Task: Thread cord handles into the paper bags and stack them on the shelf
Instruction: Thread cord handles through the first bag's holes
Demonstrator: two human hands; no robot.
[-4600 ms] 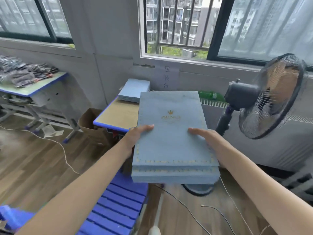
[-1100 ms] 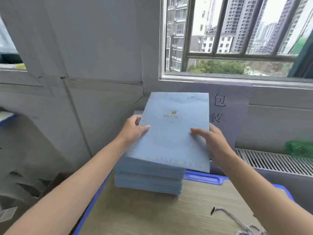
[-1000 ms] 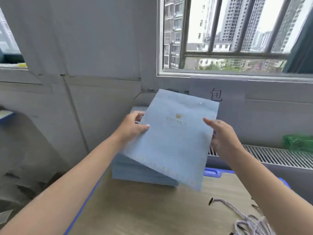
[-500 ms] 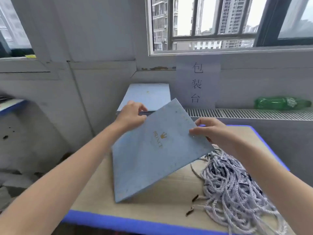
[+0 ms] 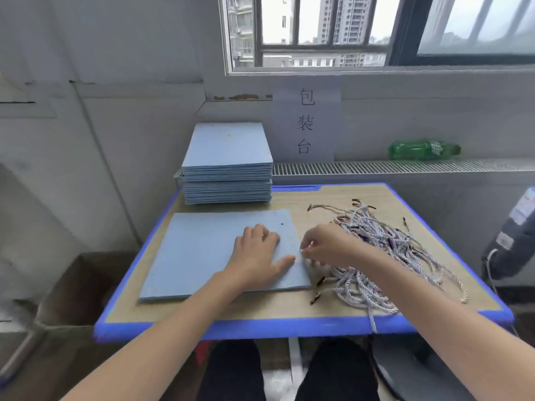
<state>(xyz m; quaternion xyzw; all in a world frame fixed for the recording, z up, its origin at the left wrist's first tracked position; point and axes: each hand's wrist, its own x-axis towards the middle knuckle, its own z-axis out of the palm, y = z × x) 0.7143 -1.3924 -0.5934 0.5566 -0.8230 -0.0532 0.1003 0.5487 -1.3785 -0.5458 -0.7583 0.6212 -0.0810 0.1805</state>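
Blue-edged wooden desk (image 5: 260,311) stands under a barred window (image 5: 318,33).

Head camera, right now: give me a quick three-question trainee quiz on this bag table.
1. True or false: the single paper bag lies flat on the desk.
2. The left hand rests on: A) the bag stack B) the single paper bag C) the green bottle.
3. Fill in: the right hand is at the pile of ____.

Key: 1 true. 2 B. 3 cords.
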